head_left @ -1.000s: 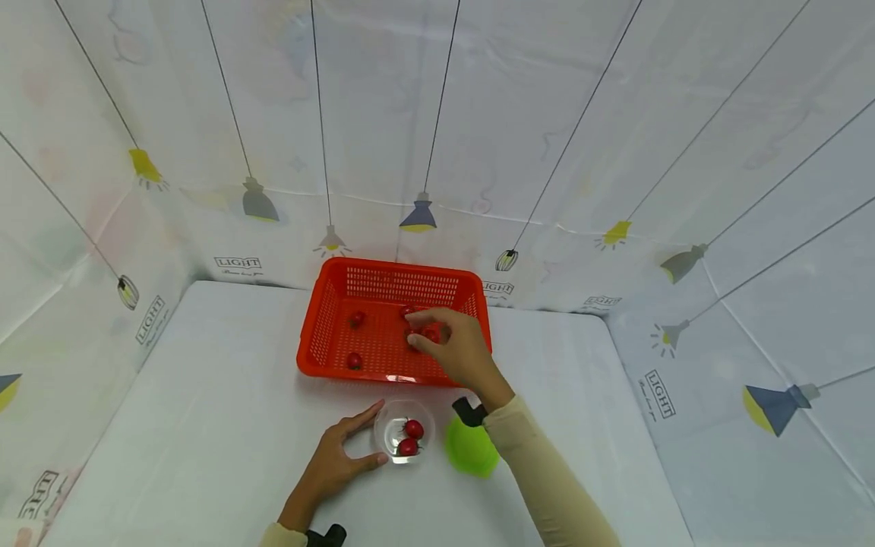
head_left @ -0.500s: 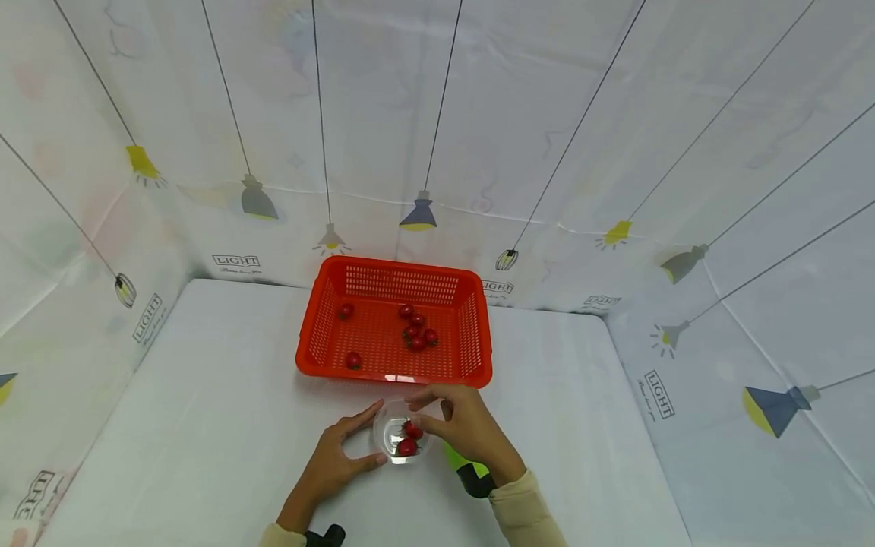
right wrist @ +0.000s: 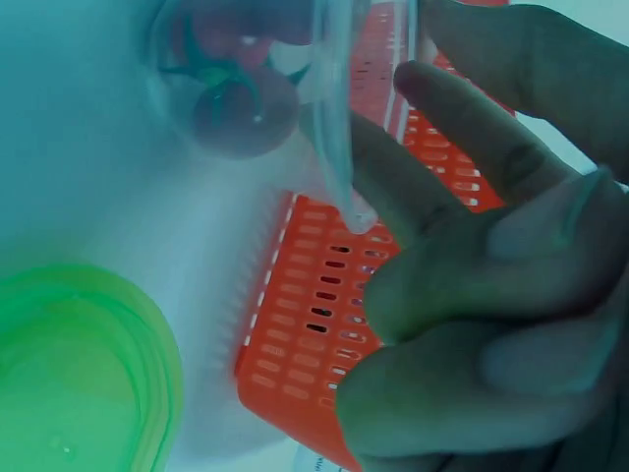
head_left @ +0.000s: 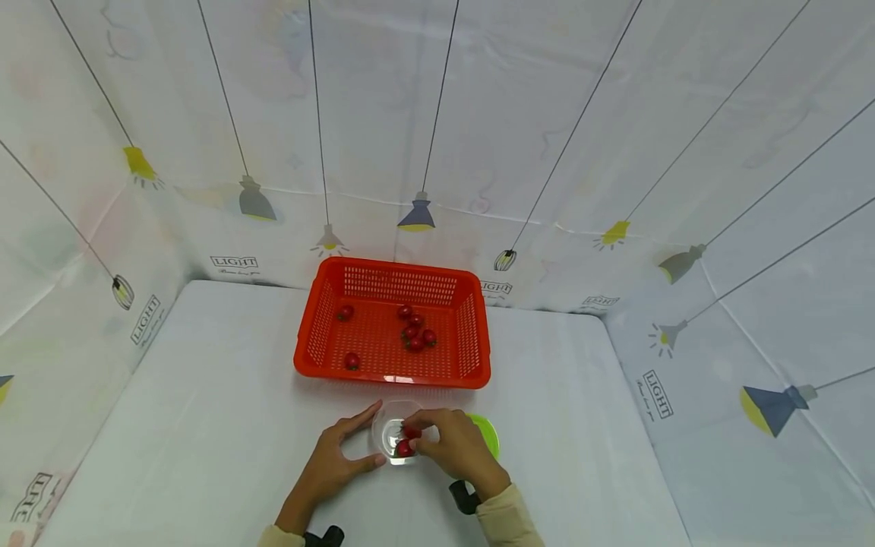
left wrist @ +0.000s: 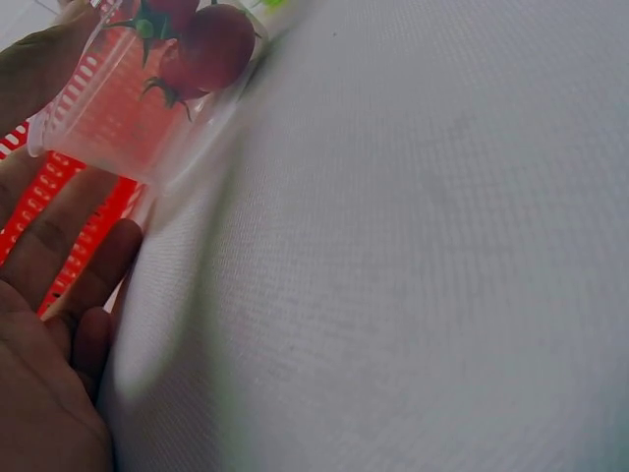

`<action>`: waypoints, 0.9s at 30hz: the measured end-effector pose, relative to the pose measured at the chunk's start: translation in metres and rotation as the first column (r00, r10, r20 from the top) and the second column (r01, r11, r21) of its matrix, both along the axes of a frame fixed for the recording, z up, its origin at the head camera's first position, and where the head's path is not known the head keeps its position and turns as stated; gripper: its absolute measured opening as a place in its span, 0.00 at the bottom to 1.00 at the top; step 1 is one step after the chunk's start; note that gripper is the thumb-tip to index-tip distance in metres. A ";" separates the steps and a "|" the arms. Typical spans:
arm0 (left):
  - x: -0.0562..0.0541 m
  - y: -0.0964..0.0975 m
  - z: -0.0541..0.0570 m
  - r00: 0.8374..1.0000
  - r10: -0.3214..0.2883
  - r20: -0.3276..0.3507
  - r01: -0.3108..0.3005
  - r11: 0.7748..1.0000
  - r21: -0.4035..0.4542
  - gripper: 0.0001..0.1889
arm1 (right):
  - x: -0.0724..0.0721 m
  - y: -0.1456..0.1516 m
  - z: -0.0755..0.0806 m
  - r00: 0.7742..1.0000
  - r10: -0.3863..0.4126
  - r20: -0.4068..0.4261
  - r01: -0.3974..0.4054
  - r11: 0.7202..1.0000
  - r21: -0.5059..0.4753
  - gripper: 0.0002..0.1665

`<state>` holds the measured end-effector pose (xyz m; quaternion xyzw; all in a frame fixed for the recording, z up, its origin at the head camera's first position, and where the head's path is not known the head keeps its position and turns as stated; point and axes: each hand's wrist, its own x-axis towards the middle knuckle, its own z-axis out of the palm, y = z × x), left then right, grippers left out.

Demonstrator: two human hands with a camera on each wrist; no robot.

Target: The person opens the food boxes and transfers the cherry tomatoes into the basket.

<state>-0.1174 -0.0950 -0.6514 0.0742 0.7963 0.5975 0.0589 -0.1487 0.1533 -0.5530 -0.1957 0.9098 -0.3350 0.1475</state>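
Note:
A clear plastic cup stands on the white table in front of the red basket, with cherry tomatoes at its bottom; three show in the left wrist view. My left hand holds the cup from the left, index finger at its far side and thumb at its near side. From the right, my right hand reaches over the cup, thumb and index finger around a cherry tomato low inside it. In the right wrist view a fingertip is inside the cup, close to the tomatoes; the exact contact is hard to see.
Behind the cup sits the red perforated basket, holding several cherry tomatoes, most grouped right of its middle. A green bowl-like container stands right of the cup, partly under my right hand. A lamp-patterned sheet rises behind the table.
My right hand has come from the basket down to the cup with a cherry tomato, its fingertips now lower in the cup. One tomato in the basket rolled away to the back left. My left hand stays put.

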 end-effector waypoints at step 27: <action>0.001 0.000 0.001 1.000 -0.001 0.023 0.001 1.000 0.002 0.44 | 0.007 -0.021 -0.002 0.997 -0.003 0.075 -0.006 0.994 0.109 0.12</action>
